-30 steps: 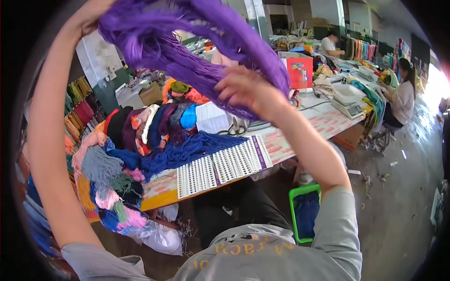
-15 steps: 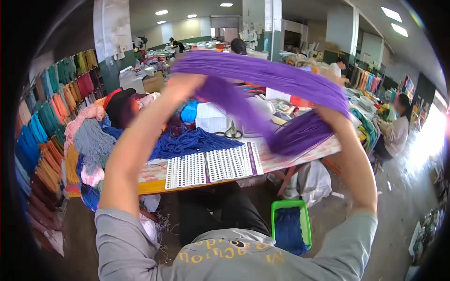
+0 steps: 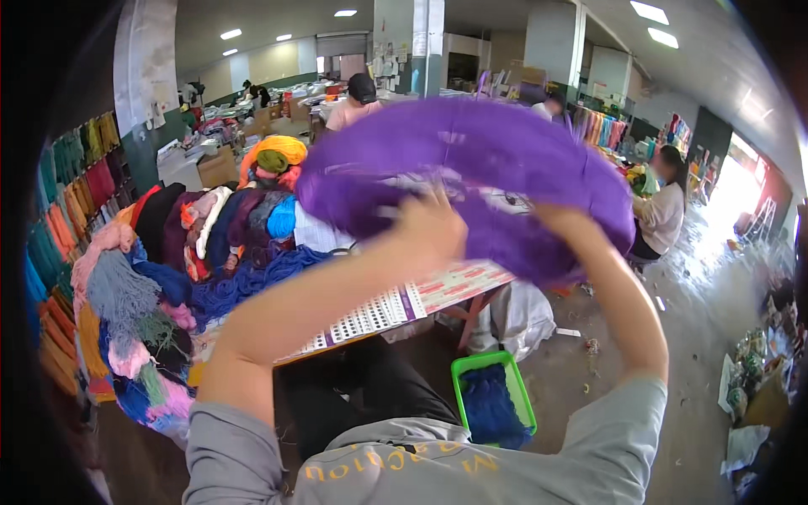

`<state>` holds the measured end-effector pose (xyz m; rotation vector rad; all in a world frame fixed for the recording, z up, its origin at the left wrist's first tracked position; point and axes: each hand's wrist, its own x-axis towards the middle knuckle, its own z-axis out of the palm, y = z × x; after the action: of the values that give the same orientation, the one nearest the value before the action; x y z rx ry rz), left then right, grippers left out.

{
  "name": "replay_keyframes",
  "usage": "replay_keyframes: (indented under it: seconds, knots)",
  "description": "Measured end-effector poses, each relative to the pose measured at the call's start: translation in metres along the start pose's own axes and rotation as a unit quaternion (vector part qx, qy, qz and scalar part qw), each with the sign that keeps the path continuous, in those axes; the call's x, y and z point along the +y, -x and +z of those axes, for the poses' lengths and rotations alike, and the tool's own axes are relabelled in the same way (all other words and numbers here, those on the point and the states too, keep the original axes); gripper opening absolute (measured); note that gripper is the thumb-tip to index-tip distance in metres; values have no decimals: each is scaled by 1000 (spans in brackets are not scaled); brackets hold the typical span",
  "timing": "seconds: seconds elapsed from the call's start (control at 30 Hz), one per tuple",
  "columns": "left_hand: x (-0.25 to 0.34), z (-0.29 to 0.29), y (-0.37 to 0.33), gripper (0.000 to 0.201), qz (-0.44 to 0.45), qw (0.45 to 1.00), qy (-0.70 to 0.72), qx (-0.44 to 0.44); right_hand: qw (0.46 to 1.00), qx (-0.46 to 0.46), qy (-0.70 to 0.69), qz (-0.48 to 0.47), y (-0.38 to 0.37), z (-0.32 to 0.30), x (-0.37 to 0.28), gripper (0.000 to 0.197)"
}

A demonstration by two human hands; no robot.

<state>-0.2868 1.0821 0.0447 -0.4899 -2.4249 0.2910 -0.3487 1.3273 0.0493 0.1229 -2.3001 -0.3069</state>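
Note:
A large skein of purple yarn (image 3: 370, 139) is spread into a wide ring above the table, blurred by motion. My left hand (image 3: 433, 225) is at the near inner side of the ring, its fingers pointing up and smeared. At the right part of the ring is my right hand (image 3: 566, 220), with purple strands around and below it. Blur hides how its fingers sit on the yarn. Under the ring, white cards with rows of dark dots (image 3: 370, 318) lie along the table's near edge.
Heaped skeins in many colours, among them blue yarn (image 3: 244, 282) and grey yarn (image 3: 126, 282), cover the table's left side. A green basket with dark blue yarn (image 3: 528, 412) stands on the floor by a white sack (image 3: 522, 320). A person (image 3: 661, 202) sits at the right.
The purple skein has gone from a drooping loop around my raised hands to a rounder ring. My left hand has moved right, toward the right hand. The view has turned right.

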Motion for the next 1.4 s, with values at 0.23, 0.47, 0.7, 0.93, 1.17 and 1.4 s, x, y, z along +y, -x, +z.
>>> replay_keyframes:
  seconds: [0.23,0.47,0.7,0.93,1.17,1.4]
  knots:
    - [-75,102,-65,16,39,966,211,141,997,-55,-49,4,43,-75,-29,56]
    - [-118,95,-102,25,-105,932,58,343,992,120,-32,37,102,24,137,47]
    - [49,137,36,46,125,969,135,166,841,-208,-498,-41,166,-26,-65,105]
    - [47,102,130,25,145,608,648,-435,226,-34,-951,207,166,-7,-115,102]
    - [32,72,116,27,-60,724,687,-26,195,-68,-962,179,157,9,-150,99]
    - [0,117,122,7,-79,816,546,173,210,11,-946,246,159,25,-141,90]
